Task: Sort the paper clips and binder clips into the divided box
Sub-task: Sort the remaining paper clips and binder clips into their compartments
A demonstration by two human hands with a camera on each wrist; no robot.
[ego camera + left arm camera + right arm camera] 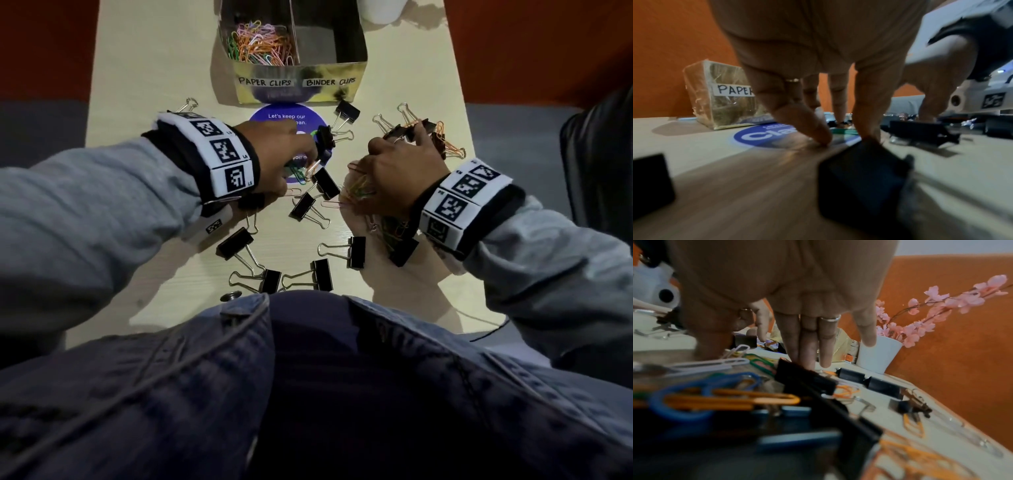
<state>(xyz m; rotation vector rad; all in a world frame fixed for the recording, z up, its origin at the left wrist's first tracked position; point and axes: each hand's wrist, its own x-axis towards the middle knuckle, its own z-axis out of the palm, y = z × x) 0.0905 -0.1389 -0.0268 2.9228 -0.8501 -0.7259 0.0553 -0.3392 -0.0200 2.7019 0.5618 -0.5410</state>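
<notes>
While both wrists hover low over the pale table (144, 85), I see my left hand (274, 156) reaching onto the round blue sticker (274, 114), its fingers (818, 129) pointing down with the tips on the surface beside a green paper clip (297, 172); whether they pinch it I cannot tell from these views. My right hand (399, 171) lies spread and relaxed, fingers straight, fingertips (807, 360) resting on a black binder clip (807, 378) and gripping nothing. Under its palm sits a loose heap of coloured paper clips (358, 192), blue, orange, green and white in the right wrist view. Black binder clips (303, 205) lie scattered around both hands, several near the table's front edge and a few beyond the right fingers, mixed with orange paper clips (452, 147). Past the hands, touching the sticker's far edge, stands the divided box (298, 84), labelled PAPER CLIPS on the left and BINDER CLIPS on the right. Its left compartment holds a pile of sorted paper clips (263, 44); the right compartment looks dark and I cannot make out its contents. Further right stands a white pot (877, 353) of pink blossoms (941, 303) against an orange wall (962, 353).
</notes>
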